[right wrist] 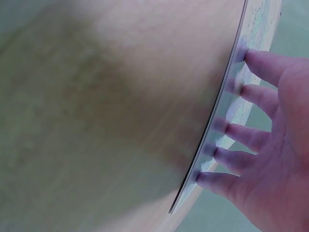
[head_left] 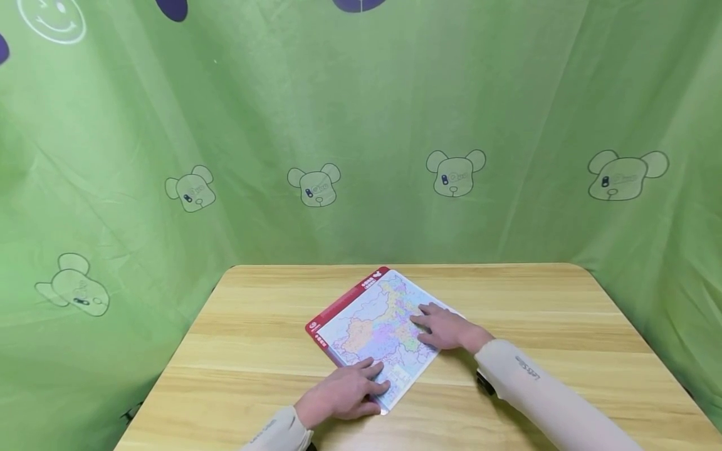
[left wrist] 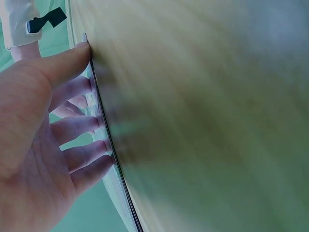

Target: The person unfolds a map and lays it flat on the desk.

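A thin flat map board (head_left: 361, 313) with a red border along its far left side lies turned at an angle on the table. It carries a pastel-coloured map. My left hand (head_left: 346, 391) rests on its near corner, fingers spread; in the left wrist view the fingertips touch its face and the thumb (left wrist: 72, 60) lies at its edge. On the right side of the board, my right hand (head_left: 442, 327) presses with spread fingertips. The right wrist view shows that hand's fingers (right wrist: 248, 135) touching the glossy surface just inside the edge.
The wooden table (head_left: 254, 351) has rounded far corners. A green curtain (head_left: 372, 113) printed with bear heads hangs behind it and at both sides. Dark straps show at the wrists, such as the strap (head_left: 485, 383) under the right sleeve.
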Demonstrator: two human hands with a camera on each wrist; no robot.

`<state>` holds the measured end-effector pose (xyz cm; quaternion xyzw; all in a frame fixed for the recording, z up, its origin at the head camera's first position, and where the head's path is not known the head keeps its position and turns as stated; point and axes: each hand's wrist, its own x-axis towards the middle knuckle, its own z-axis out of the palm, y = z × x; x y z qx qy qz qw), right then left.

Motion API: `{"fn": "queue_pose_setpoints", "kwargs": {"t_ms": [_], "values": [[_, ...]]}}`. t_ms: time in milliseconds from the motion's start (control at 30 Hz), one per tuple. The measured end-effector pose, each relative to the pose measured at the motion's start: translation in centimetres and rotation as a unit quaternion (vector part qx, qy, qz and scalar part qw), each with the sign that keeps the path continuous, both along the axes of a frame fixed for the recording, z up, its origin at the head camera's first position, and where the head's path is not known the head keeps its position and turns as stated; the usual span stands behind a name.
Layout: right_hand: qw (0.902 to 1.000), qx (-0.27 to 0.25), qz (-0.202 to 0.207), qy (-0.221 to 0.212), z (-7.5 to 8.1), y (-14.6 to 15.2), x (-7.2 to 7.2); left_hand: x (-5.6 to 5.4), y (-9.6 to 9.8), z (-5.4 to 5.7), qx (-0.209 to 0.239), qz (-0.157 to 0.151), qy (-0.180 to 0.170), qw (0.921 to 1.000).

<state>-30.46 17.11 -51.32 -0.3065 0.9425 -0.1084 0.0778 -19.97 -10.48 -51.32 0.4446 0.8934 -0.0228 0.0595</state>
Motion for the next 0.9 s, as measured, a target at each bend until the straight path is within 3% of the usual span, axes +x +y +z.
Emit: {"fn": "queue_pose_setpoints", "kwargs": {"t_ms": [233,633,900], "values": [[1.0000,0.000,0.001,0.001,-0.03,0.05,0.00,-0.06,0.00,-0.09,0.005,-0.001,0.000,1.0000],[1.0000,-0.001,-0.005,0.002,-0.57,0.37,-0.04,0.08,-0.16,0.22,0.027,0.018,-0.040,0.9987],[1.0000,-0.001,-0.003,0.001,-0.56,0.45,-0.16,0.17,-0.45,0.40,0.031,0.017,-0.036,0.9987]]}}
